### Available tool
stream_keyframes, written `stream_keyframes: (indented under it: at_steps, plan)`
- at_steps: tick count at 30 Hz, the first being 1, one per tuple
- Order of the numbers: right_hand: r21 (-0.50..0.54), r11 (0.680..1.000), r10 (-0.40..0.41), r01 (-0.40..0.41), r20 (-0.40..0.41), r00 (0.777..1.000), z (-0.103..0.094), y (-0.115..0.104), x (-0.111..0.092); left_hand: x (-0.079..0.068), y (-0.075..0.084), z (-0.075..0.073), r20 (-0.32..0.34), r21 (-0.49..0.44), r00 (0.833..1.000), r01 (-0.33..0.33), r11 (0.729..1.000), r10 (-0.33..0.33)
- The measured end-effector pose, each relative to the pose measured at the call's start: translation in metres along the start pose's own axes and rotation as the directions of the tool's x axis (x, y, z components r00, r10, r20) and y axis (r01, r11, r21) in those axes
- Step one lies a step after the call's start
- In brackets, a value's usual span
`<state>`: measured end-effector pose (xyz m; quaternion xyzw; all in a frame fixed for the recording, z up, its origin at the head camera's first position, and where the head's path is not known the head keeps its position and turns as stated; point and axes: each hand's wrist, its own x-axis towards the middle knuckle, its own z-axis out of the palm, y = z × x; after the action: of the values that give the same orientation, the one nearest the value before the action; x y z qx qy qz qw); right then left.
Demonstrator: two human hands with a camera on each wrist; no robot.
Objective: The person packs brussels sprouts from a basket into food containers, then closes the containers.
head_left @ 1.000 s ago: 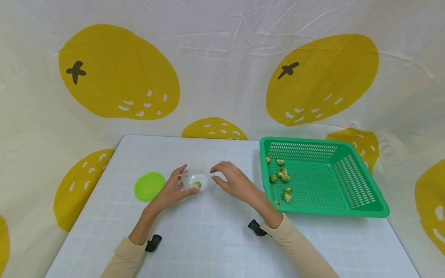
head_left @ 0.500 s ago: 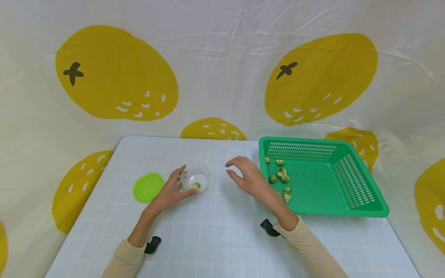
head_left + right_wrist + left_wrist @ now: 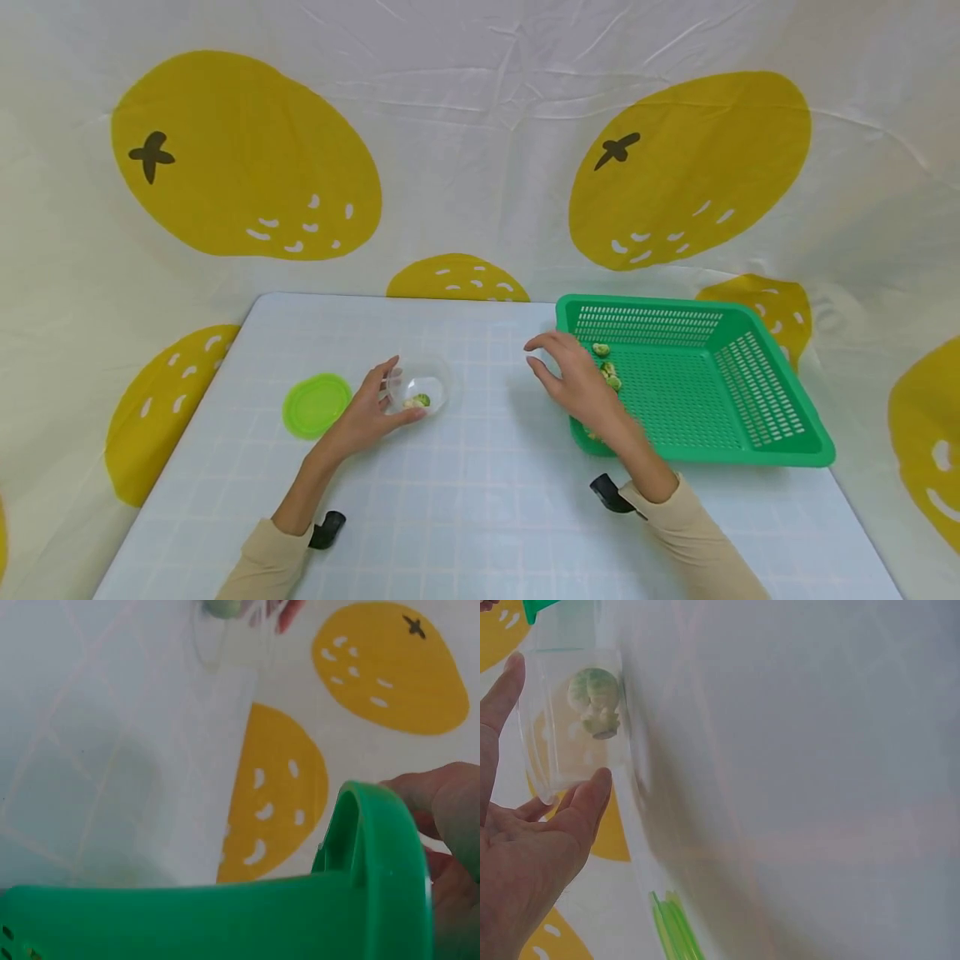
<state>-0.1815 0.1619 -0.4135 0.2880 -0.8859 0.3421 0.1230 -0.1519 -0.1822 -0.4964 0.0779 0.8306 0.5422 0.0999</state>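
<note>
My left hand (image 3: 364, 421) holds a small clear plastic container (image 3: 435, 373) on the table, thumb on the near side and fingers round the left. Through its wall in the left wrist view, a green and pale Brussels sprout (image 3: 594, 694) shows at the bottom. My right hand (image 3: 576, 380) is over the left rim of a green plastic basket (image 3: 720, 456), its thumb and fingers apart and nothing between them. Several Brussels sprouts (image 3: 601, 350) lie in the basket's left part, some hidden under this hand. The right wrist view has the basket's rim (image 3: 382, 817) close up beside the fingers.
A round lime-green lid (image 3: 317, 406) lies flat on the table left of the container. The table (image 3: 457, 517) has a pale blue checked cover. Behind it hangs a white cloth (image 3: 465, 125) with big yellow fruit prints.
My right hand has moved right, away from the container, to the basket's left edge, its fingers staying apart. The left hand and the container have stayed in place.
</note>
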Motion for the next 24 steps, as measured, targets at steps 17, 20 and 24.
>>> stream_keyframes:
  at_steps: [17,20,24]
  plan:
    - [-0.06,0.997,0.051,-0.054,-0.047,0.998,-0.026,0.036,-0.029,0.001,-0.001,0.001,-0.002,-0.01,1.0,-0.006,1.0,0.006]
    - [-0.081,0.995,0.061,-0.064,-0.037,0.997,-0.03,0.041,-0.034,0.0,-0.001,0.001,-0.002,-0.008,1.0,-0.009,1.0,0.009]
    - [-0.115,0.989,0.094,-0.095,-0.01,0.995,-0.033,0.049,-0.042,0.0,-0.002,0.001,0.0,-0.003,1.0,-0.006,1.0,0.006]
